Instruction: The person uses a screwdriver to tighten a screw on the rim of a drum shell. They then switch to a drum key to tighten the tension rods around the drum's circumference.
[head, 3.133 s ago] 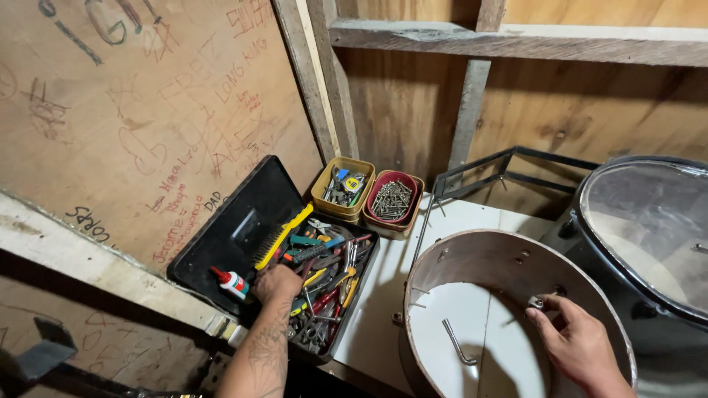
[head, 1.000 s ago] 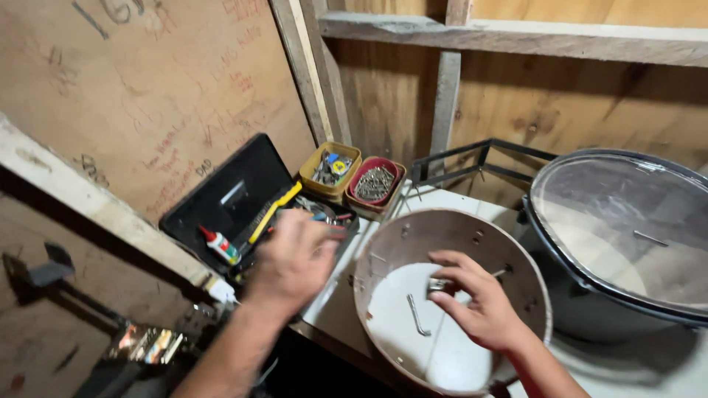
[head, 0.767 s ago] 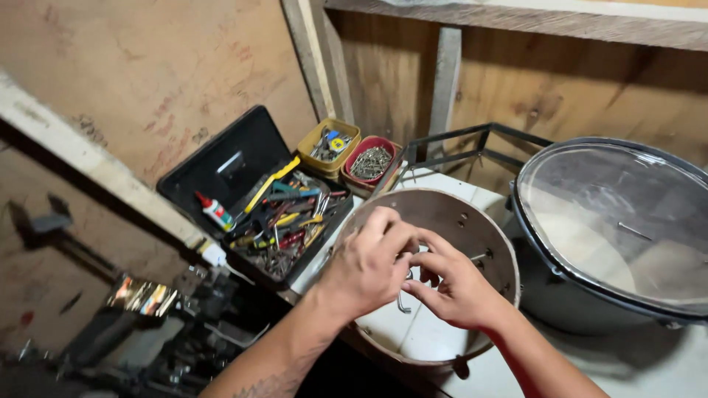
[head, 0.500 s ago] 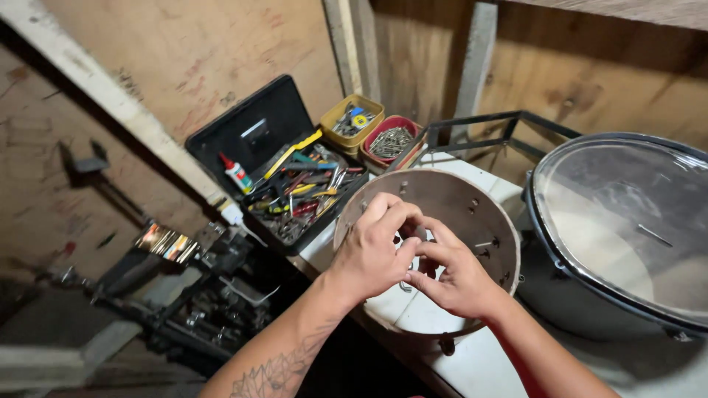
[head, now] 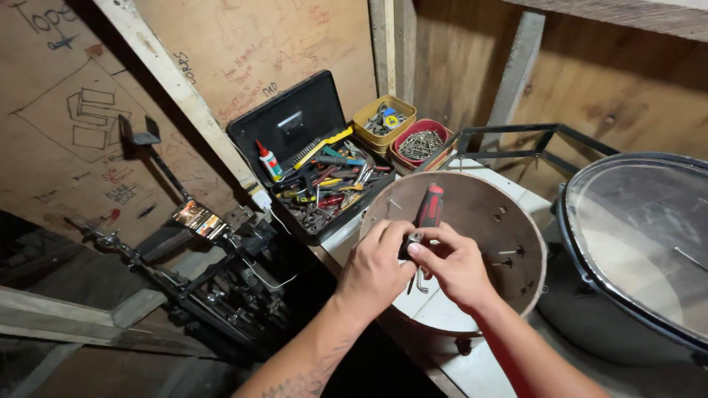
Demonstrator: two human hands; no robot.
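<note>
My left hand (head: 375,269) grips a screwdriver with a red and black handle (head: 429,206), whose handle points up and away from me. My right hand (head: 459,267) pinches a small metal fitting (head: 414,239) against the lower end of the screwdriver, where the two hands meet. A thin bent metal piece hangs below the fingers. Both hands hover over the near side of an open round wooden drum shell (head: 521,221), which has several small screws along its inner wall.
An open black toolbox (head: 289,124) full of hand tools lies at the left, with a small glue bottle (head: 269,161) in it. A yellow tray (head: 369,112) and a red tray (head: 402,158) of screws sit behind. A clear-headed drum (head: 641,236) is at the right, drum hardware (head: 214,284) below left.
My left hand left the toolbox with the screwdriver and came over the drum shell to meet my right hand. The view swung left and down; the screwdriver handle now stands up.
</note>
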